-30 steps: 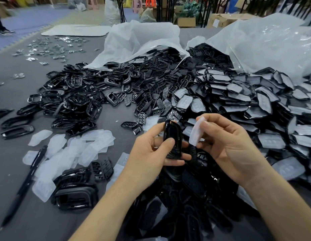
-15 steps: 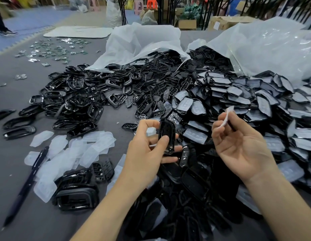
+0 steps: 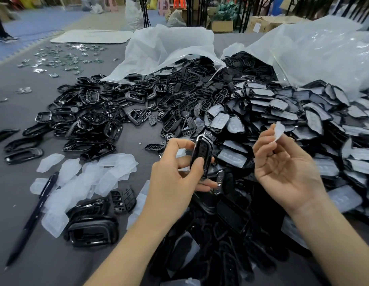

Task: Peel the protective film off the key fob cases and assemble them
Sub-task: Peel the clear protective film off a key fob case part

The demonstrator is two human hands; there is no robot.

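Now both hands are up over the gray surface (image 3: pixel 18 203), close to the middle of its near edge. The left hand (image 3: pixel 175 180) grips a shiny black key fob case (image 3: pixel 201 155). The case stands on its end, with the thumb on its front and the fingers curled round its back. The right hand (image 3: pixel 282 168) is just beside it, palm up, and does not touch the case. Its thumb and first finger pinch a small clear piece of protective film (image 3: pixel 278 132), which sticks up above the fingertips. The other fingers are loosely bent.

Under the hands, at the near edge, lies a heap of bare black cases (image 3: pixel 231 219). On the right side of the surface is a big pile of cases with film on them (image 3: pixel 282 112). Toward the left is a pile of black frames (image 3: pixel 86 118). Nearer the left edge lie many peeled films (image 3: pixel 92 174), and a dark pen (image 3: pixel 32 219) lies across some of them. A small stack of frames (image 3: pixel 92 232) sits by the films, with two button pads (image 3: pixel 123 198) just beside it. Two white plastic bags (image 3: pixel 169 48) lie open at the far edge, and black parts spill out of them. Small shiny bits (image 3: pixel 61 58) are spread in the far left corner.
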